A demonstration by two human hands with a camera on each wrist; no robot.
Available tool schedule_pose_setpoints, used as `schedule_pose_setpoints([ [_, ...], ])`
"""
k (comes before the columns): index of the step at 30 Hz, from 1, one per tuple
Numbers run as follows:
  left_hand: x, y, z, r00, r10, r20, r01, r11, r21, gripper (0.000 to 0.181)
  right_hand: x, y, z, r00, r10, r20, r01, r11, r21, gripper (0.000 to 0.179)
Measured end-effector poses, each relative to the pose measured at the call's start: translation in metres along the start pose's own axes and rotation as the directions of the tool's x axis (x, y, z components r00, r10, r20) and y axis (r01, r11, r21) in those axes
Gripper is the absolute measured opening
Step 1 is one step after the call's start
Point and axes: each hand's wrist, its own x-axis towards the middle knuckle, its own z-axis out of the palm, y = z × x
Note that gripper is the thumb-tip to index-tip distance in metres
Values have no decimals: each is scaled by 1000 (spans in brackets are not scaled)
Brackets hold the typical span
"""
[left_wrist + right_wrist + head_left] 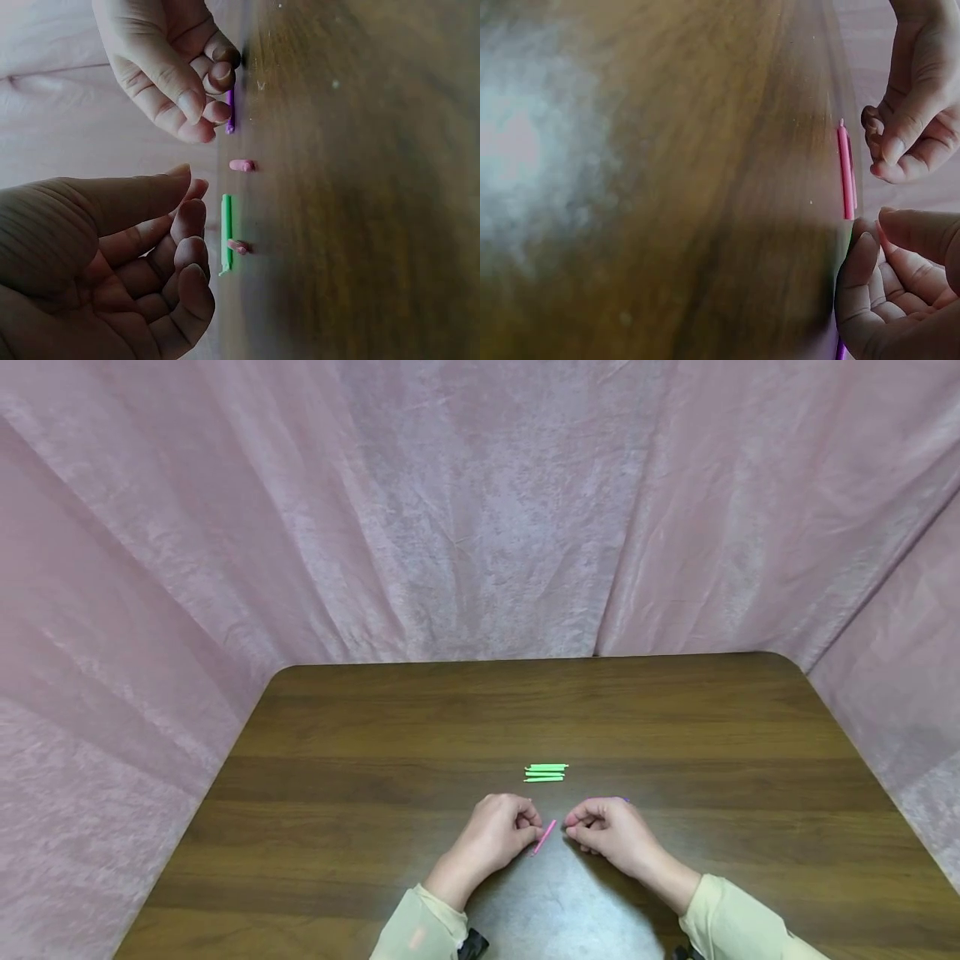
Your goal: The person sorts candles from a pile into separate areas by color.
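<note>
A thin pink stick with a wick-like tip, apparently a small candle (pixel 544 837), lies slantwise on the table between the hands. The left hand (pixel 501 828) is beside its left side, fingers loosely bent; in the left wrist view nothing shows between its thumb and fingertips. To the right, the right hand (pixel 611 833) has thumb and forefinger close together, with no held thing visible. Two pink candle ends (pixel 241 165) appear in the left wrist view. A purple candle (pixel 230 112) lies beyond the right hand, partly hidden by its fingers.
Several green candles (pixel 546 773) lie side by side farther back on the brown wooden table (pixel 375 735). Pink curtains (pixel 480 527) hang behind and at both sides. A bright reflection covers the tabletop near the person.
</note>
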Motion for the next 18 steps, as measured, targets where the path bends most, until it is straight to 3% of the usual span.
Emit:
schedule_pose_setpoints([
  [13,-13,-2,3,1000,-26,4,26,999,-43,12,10,-3,8,1000,-17,6,17,999,-48,11],
  [18,-18,-3,3,1000,-23,6,23,999,-43,11,13,-3,11,999,-32,-7,31,993,-117,9],
])
